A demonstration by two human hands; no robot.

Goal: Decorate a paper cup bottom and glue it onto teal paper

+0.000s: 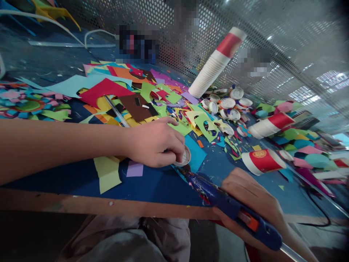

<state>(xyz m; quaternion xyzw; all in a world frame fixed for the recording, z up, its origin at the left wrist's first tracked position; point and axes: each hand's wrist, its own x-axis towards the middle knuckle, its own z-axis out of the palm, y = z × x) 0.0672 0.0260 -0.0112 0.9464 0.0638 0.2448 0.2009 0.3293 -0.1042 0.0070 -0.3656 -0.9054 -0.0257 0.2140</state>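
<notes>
In my right hand (253, 202) is a dark blue hot glue gun (212, 191), its nozzle pointing up and left. A clear glue stick (293, 253) juts out of its back end. My left hand (160, 143) reaches across the table, fingers closed on a small round paper cup bottom (186, 157) that is partly hidden under the fingertips. The nozzle is right beside this cup bottom; whether they touch I cannot tell. Blue paper (199, 153) lies under the piece. Beyond my left wrist is a silver pen-like stick (116, 110).
Coloured paper scraps (106, 91) cover the table's middle. A tall leaning stack of paper cups (218, 62) stands at the back, near several cut cup bottoms (227, 103). A red-and-white cup (263, 161) lies tipped at right. A black cable (317, 203) curls nearby. The table's front edge (109, 203) runs before my lap.
</notes>
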